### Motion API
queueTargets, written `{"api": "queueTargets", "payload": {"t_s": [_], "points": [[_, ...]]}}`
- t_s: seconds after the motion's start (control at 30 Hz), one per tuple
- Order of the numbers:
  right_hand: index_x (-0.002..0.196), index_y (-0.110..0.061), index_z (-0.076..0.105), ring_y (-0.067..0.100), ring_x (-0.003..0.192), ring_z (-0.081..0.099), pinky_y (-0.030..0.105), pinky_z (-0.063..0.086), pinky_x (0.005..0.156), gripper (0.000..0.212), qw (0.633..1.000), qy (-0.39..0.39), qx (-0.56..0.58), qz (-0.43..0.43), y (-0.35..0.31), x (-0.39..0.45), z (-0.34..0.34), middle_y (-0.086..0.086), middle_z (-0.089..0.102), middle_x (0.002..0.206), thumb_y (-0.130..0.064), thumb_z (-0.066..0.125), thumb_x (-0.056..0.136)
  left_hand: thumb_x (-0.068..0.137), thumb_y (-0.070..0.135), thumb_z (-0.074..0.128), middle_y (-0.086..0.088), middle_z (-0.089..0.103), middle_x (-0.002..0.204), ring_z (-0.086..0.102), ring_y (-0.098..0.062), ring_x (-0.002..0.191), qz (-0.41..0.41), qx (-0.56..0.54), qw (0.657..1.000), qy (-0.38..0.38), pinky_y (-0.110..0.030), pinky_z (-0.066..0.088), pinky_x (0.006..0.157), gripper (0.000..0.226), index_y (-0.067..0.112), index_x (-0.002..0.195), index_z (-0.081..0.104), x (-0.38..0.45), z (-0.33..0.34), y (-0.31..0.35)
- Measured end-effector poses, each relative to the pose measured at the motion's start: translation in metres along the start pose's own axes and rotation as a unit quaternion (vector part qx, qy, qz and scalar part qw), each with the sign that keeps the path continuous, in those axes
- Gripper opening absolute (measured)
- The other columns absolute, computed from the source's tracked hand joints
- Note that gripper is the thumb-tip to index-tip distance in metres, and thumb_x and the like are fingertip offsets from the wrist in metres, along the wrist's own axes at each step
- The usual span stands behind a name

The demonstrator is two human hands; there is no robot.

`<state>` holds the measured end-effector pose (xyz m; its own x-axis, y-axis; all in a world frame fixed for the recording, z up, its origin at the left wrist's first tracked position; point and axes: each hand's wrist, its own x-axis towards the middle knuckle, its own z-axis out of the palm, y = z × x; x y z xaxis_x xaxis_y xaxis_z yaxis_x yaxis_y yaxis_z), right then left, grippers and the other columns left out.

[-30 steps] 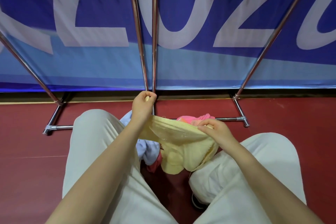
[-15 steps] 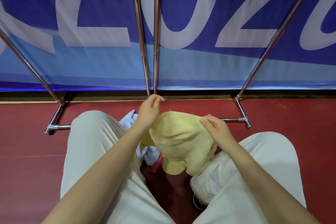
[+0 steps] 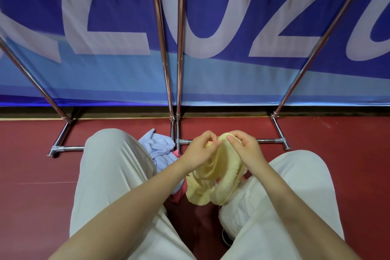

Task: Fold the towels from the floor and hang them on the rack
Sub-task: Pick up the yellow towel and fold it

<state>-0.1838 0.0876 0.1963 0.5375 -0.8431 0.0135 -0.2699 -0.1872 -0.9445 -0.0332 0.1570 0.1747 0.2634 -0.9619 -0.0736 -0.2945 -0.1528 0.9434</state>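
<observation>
A yellow towel (image 3: 213, 177) hangs doubled over between my knees, its top edge bunched between both hands. My left hand (image 3: 200, 150) pinches that edge from the left and my right hand (image 3: 244, 148) pinches it from the right, fingertips almost meeting. A light blue towel (image 3: 160, 150) lies crumpled on the floor by my left knee. Bits of a pink towel (image 3: 179, 194) show under the yellow one. The chrome rack (image 3: 168, 65) stands just beyond, its poles rising out of view and its base bars on the floor.
A blue banner (image 3: 211, 17) with large white letters hangs behind the rack. The floor (image 3: 31, 175) is dark red. My legs in pale trousers (image 3: 114, 175) flank the towels. A dark shoe (image 3: 226, 238) peeks out below my right knee.
My hands were apart, stretching the yellow towel's edge. They have come together at the centre, so the towel now hangs doubled below them.
</observation>
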Motion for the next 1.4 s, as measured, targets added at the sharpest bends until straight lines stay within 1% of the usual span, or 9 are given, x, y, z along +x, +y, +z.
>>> {"api": "queueTargets", "payload": {"t_s": [0.23, 0.33, 0.43, 0.57, 0.7, 0.93, 1.03, 1.23, 1.4], "points": [[0.091, -0.031, 0.068, 0.01, 0.102, 0.059, 0.043, 0.043, 0.1, 0.015, 0.998, 0.0, -0.065, -0.015, 0.011, 0.0, -0.005, -0.016, 0.068, 0.093, -0.02, 0.057, 0.092, 0.093, 0.019, 0.062, 0.02, 0.059, 0.079, 0.054, 0.011, 0.072, -0.001, 0.008, 0.999, -0.036, -0.008, 0.04, 0.069, 0.009, 0.027, 0.088, 0.063, -0.002, -0.004, 0.004], [0.091, -0.039, 0.065, 0.018, 0.103, 0.056, 0.038, 0.045, 0.093, 0.012, 0.992, -0.004, -0.127, -0.018, 0.022, 0.001, -0.007, -0.019, 0.067, 0.093, -0.041, 0.054, 0.088, 0.092, 0.02, 0.064, 0.018, 0.06, 0.065, 0.053, 0.008, 0.063, 0.014, -0.01, 1.0, 0.0, -0.013, 0.041, 0.064, 0.021, 0.029, 0.073, 0.063, -0.002, -0.006, 0.008], [0.09, -0.034, 0.065, 0.012, 0.082, 0.058, 0.021, 0.046, 0.075, 0.012, 0.99, 0.001, -0.141, -0.012, 0.025, 0.001, -0.007, -0.008, 0.066, 0.085, -0.024, 0.057, 0.093, 0.089, 0.02, 0.067, 0.021, 0.06, 0.061, 0.052, 0.007, 0.06, 0.022, -0.025, 0.998, 0.054, -0.017, 0.043, 0.06, 0.022, 0.03, 0.07, 0.063, 0.002, -0.013, 0.013], [0.095, -0.024, 0.066, 0.008, 0.073, 0.057, 0.021, 0.045, 0.065, 0.013, 0.981, 0.001, -0.195, -0.008, 0.033, 0.002, -0.006, -0.007, 0.063, 0.076, -0.02, 0.054, 0.095, 0.089, 0.018, 0.068, 0.016, 0.063, 0.072, 0.055, 0.009, 0.068, 0.044, -0.024, 0.994, 0.101, -0.012, 0.042, 0.069, 0.014, 0.022, 0.076, 0.066, 0.002, -0.024, 0.023], [0.102, -0.013, 0.068, 0.018, 0.08, 0.058, 0.026, 0.04, 0.065, 0.019, 0.97, 0.011, -0.243, -0.009, 0.046, 0.006, -0.004, -0.006, 0.061, 0.078, -0.014, 0.049, 0.096, 0.09, 0.019, 0.066, 0.015, 0.064, 0.074, 0.056, 0.009, 0.07, 0.052, -0.042, 0.989, 0.135, -0.012, 0.043, 0.071, 0.014, 0.023, 0.077, 0.067, -0.002, -0.036, 0.035], [0.077, -0.034, 0.059, 0.035, 0.091, 0.053, 0.047, 0.043, 0.086, 0.024, 0.989, 0.051, -0.132, 0.036, 0.046, 0.013, 0.002, 0.002, 0.059, 0.074, -0.024, 0.049, 0.096, 0.091, 0.022, 0.064, 0.016, 0.061, 0.07, 0.053, 0.003, 0.066, 0.03, -0.051, 0.977, 0.207, -0.023, 0.044, 0.068, 0.012, 0.019, 0.08, 0.068, -0.002, -0.059, 0.042], [0.083, -0.042, 0.056, 0.032, 0.101, 0.052, 0.043, 0.043, 0.09, 0.024, 0.993, 0.055, -0.102, 0.024, 0.032, 0.01, 0.003, -0.009, 0.06, 0.083, -0.024, 0.049, 0.097, 0.092, 0.025, 0.063, 0.012, 0.063, 0.076, 0.056, -0.003, 0.072, 0.004, -0.05, 0.968, 0.244, -0.031, 0.048, 0.073, 0.015, 0.013, 0.088, 0.07, 0.001, -0.07, 0.039], [0.111, -0.026, 0.058, 0.019, 0.097, 0.056, 0.03, 0.046, 0.079, 0.018, 0.981, -0.015, -0.193, -0.021, 0.044, 0.007, 0.0, -0.003, 0.062, 0.099, -0.022, 0.045, 0.098, 0.092, 0.022, 0.062, 0.014, 0.058, 0.064, 0.052, -0.005, 0.062, -0.022, -0.105, 0.945, 0.308, -0.026, 0.045, 0.067, 0.016, 0.022, 0.077, 0.066, 0.003, -0.085, 0.04], [0.103, -0.046, 0.058, 0.028, 0.101, 0.054, 0.038, 0.049, 0.082, 0.024, 0.98, -0.001, -0.198, -0.01, 0.05, 0.007, -0.004, -0.001, 0.063, 0.097, -0.03, 0.041, 0.096, 0.091, 0.025, 0.061, 0.008, 0.055, 0.065, 0.05, -0.013, 0.065, -0.087, -0.19, 0.906, 0.368, -0.031, 0.045, 0.067, 0.02, 0.024, 0.071, 0.065, 0.009, -0.109, 0.031]]}}
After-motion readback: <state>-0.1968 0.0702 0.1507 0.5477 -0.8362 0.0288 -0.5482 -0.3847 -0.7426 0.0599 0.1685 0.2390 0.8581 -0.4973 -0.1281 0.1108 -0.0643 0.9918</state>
